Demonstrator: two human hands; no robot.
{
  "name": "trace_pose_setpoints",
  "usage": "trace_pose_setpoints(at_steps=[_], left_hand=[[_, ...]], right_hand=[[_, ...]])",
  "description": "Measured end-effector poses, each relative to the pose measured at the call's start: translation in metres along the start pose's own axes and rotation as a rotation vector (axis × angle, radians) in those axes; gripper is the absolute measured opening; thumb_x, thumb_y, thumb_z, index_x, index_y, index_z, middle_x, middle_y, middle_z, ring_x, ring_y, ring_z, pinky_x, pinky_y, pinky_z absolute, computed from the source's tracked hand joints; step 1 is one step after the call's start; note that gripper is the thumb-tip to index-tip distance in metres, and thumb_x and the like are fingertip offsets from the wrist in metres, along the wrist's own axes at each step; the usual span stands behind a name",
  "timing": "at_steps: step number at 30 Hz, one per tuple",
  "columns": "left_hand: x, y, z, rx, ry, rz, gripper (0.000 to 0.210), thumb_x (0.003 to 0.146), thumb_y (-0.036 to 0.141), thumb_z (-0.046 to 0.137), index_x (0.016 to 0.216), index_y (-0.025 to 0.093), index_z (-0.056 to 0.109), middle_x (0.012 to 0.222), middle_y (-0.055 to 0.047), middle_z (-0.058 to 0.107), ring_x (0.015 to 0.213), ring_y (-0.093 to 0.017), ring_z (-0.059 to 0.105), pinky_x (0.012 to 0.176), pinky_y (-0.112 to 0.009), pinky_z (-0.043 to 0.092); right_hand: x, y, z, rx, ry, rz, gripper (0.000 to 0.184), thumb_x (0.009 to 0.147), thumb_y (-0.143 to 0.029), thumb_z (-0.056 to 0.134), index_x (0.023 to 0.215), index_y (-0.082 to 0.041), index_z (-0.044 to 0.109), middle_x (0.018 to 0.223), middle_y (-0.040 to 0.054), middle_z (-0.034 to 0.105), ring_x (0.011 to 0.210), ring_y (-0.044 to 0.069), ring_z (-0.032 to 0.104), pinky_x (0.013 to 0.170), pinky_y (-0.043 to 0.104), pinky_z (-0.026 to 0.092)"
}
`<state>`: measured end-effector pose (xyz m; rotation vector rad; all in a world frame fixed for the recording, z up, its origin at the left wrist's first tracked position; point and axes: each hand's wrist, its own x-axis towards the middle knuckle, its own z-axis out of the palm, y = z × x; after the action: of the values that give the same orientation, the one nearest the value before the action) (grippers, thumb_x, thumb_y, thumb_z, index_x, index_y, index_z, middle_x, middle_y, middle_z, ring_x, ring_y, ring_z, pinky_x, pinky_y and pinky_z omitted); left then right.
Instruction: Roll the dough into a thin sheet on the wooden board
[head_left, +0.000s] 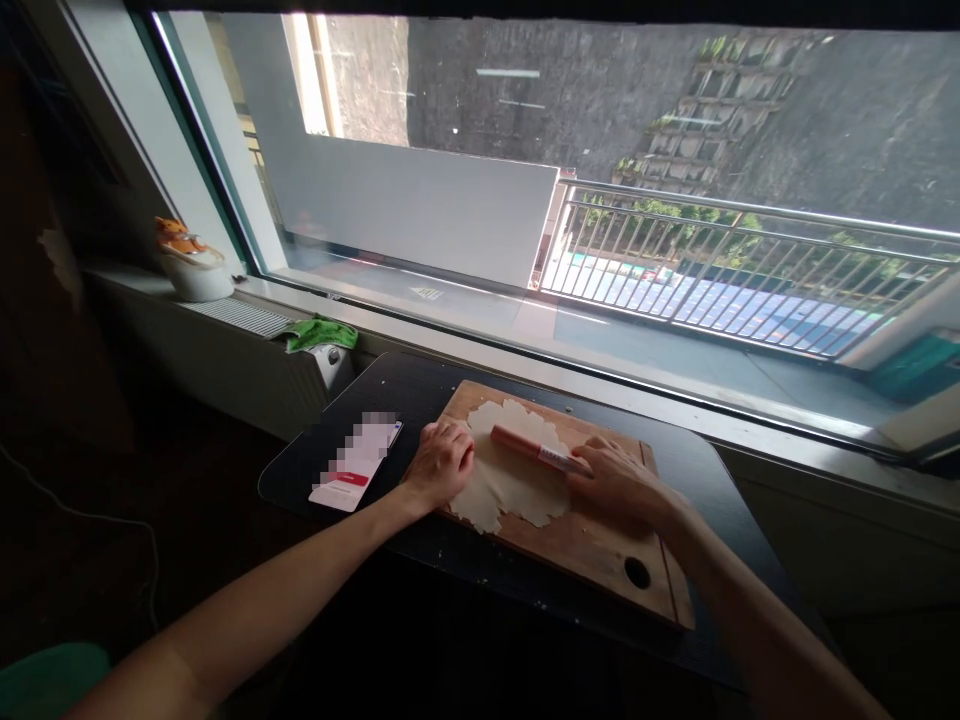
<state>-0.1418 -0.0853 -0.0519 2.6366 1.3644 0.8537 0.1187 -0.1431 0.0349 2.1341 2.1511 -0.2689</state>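
Note:
A thin, ragged-edged sheet of dough (517, 490) lies on a wooden cutting board (592, 555). Across the dough rests a rolling pin (517, 441) with a printed label around its middle. My right hand (611, 472) is closed around the pin's right end. At the dough's left edge, my left hand (442, 462) is curled into a fist, apart from the pin's free left end. Whatever its fingers may hold is hidden.
The board sits on a black table (360, 395), with a phone (358, 465) to its left. Beyond are a window sill, a radiator (240, 360) with a green cloth (322, 333) on it, and a white pot (196, 275). Small crumbs dot the tabletop.

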Motion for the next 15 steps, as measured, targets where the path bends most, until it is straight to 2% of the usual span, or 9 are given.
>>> trace_pose_setpoints(at_steps=[3,6,9,11,13,15], left_hand=[[-0.003,-0.002,0.001,-0.004,0.015,0.001,0.012,0.090,0.016,0.051,0.086,0.020,0.062,0.095,-0.006,0.066,0.098,-0.024,0.058,0.107,-0.049,0.031],[-0.003,-0.002,0.001,-0.023,0.009,-0.003,0.012,0.091,0.016,0.051,0.086,0.021,0.062,0.092,-0.004,0.066,0.098,-0.023,0.057,0.111,-0.051,0.027],[-0.003,-0.001,0.000,-0.034,0.010,-0.006,0.011,0.090,0.016,0.053,0.087,0.021,0.062,0.093,-0.003,0.065,0.098,-0.023,0.057,0.113,-0.051,0.026],[-0.003,-0.001,-0.001,-0.036,0.009,-0.011,0.010,0.091,0.017,0.053,0.087,0.021,0.062,0.093,-0.004,0.065,0.098,-0.022,0.057,0.113,-0.051,0.026],[-0.003,0.000,-0.003,-0.034,0.002,-0.013,0.010,0.091,0.017,0.053,0.087,0.020,0.062,0.093,-0.004,0.065,0.098,-0.023,0.056,0.113,-0.051,0.026],[-0.003,0.000,-0.004,-0.038,-0.007,-0.014,0.011,0.091,0.018,0.053,0.087,0.020,0.062,0.093,-0.004,0.065,0.099,-0.023,0.056,0.113,-0.052,0.027]], right_hand=[[0.031,-0.044,0.013,0.063,0.221,-0.002,0.046,0.098,-0.041,0.039,0.135,-0.021,0.057,0.139,0.0121,0.054,0.127,0.027,0.048,0.105,0.039,0.035],[0.071,-0.071,0.028,0.083,0.311,0.057,0.050,0.101,-0.045,0.031,0.142,-0.022,0.050,0.145,0.0115,0.049,0.135,0.027,0.040,0.111,0.043,0.030],[0.107,-0.070,0.026,0.079,0.302,0.186,0.054,0.100,-0.049,0.029,0.142,-0.021,0.049,0.147,0.0140,0.047,0.139,0.030,0.034,0.113,0.050,0.028],[0.120,-0.063,0.021,0.078,0.264,0.244,0.053,0.100,-0.049,0.031,0.141,-0.022,0.050,0.149,0.0139,0.044,0.140,0.030,0.033,0.112,0.051,0.029],[0.118,-0.060,0.021,0.071,0.210,0.197,0.049,0.099,-0.050,0.034,0.138,-0.026,0.053,0.152,0.0108,0.042,0.142,0.030,0.031,0.112,0.050,0.030],[0.104,-0.064,0.029,0.076,0.177,0.079,0.048,0.099,-0.050,0.035,0.137,-0.028,0.053,0.154,0.0079,0.041,0.144,0.028,0.029,0.114,0.046,0.030]])
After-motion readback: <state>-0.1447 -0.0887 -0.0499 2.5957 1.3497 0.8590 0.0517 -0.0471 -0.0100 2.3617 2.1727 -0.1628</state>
